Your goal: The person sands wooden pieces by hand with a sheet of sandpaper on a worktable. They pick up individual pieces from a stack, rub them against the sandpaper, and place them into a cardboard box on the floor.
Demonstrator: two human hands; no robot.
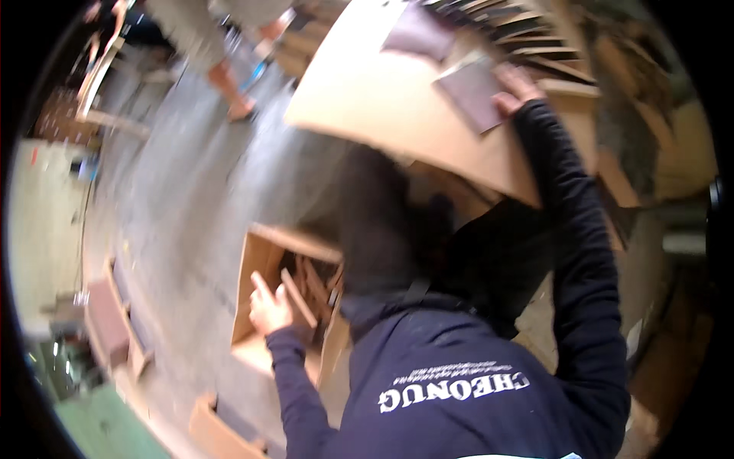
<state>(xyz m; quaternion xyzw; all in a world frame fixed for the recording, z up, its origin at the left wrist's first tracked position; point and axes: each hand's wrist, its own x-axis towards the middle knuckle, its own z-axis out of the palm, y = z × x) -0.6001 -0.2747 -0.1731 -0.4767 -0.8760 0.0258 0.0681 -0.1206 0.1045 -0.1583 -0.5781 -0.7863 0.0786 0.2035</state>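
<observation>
Work in progress at a tan-topped table, seen by a bystander. Slender brown wooden pieces already lie loose in an open-topped brown cardboard box on the floor, partly filling it; a row of dark, pale-edged flat strips remains along the table's far end — how much is left cannot be told. The hands are well apart. The left hand, thumb and forefinger spread, is at the box; the right hand touches a flat brownish-grey rectangular piece on the table — whether either grips is unclear.
</observation>
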